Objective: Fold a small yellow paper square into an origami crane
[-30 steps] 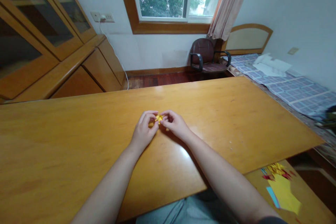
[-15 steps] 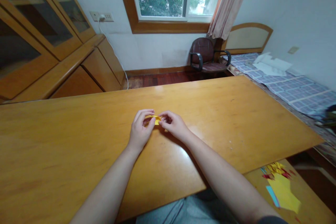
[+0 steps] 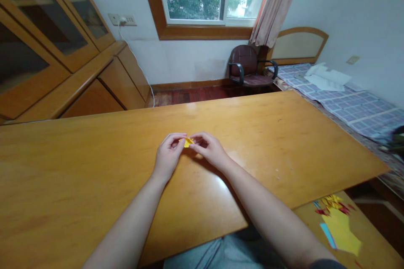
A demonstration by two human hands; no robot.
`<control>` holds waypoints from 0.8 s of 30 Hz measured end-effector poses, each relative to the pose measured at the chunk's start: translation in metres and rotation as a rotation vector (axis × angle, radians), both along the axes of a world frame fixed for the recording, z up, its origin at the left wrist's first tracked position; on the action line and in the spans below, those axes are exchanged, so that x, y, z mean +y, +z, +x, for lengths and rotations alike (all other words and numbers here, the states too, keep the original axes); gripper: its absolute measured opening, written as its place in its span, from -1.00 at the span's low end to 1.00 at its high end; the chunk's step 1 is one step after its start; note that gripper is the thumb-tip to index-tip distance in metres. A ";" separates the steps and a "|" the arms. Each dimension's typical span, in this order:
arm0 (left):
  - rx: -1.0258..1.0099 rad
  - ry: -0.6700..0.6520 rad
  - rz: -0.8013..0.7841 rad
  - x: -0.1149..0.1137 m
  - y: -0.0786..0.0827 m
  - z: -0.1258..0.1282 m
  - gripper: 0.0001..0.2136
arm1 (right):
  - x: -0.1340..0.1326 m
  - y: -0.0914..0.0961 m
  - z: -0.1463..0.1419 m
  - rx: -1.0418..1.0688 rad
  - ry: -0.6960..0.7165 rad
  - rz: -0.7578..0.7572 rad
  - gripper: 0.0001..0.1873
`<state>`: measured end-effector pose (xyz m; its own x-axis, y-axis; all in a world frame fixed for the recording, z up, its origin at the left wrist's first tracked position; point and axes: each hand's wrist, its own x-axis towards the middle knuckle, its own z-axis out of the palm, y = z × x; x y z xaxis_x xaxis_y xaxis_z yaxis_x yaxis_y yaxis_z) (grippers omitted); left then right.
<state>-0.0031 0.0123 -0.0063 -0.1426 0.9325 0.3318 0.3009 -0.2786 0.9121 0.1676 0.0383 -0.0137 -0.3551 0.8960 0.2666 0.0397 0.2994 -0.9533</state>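
A small piece of folded yellow paper (image 3: 187,143) is held between both hands, just above the wooden table (image 3: 94,176). My left hand (image 3: 169,151) pinches its left side with thumb and fingers. On the other side, my right hand (image 3: 208,148) grips the right edge between thumb and fingertips. The fingers cover much of the paper, so its full shape is hidden.
On a lower surface at the bottom right lie yellow paper sheets (image 3: 341,231), a blue strip (image 3: 328,235) and a pile of yellow and red pieces (image 3: 333,204). Beyond the table stand a brown armchair (image 3: 244,65), a bed (image 3: 356,101) and a cabinet (image 3: 94,80).
The yellow paper has changed shape between the fingers and looks more closed up. Both hands have drawn slightly closer together around it.
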 end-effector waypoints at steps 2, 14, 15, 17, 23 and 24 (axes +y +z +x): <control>-0.032 0.009 -0.020 0.000 0.000 0.000 -0.84 | -0.001 0.001 0.001 -0.007 -0.006 0.023 -0.71; -0.257 -0.054 -0.146 -0.001 0.001 0.001 -0.81 | -0.001 0.008 0.003 -0.079 -0.068 0.130 -0.84; -0.281 -0.078 -0.152 -0.001 -0.001 0.000 -0.81 | -0.001 0.008 0.003 -0.081 -0.070 0.127 -0.85; -0.330 -0.117 -0.160 -0.001 -0.006 -0.001 -0.80 | 0.000 0.009 0.004 -0.077 -0.082 0.123 -0.86; -0.370 -0.167 -0.198 -0.001 -0.009 -0.001 -0.75 | 0.001 0.008 0.005 -0.048 -0.097 0.110 -0.86; -0.367 -0.169 -0.205 -0.001 -0.008 0.000 -0.75 | 0.001 0.008 0.006 -0.046 -0.092 0.111 -0.86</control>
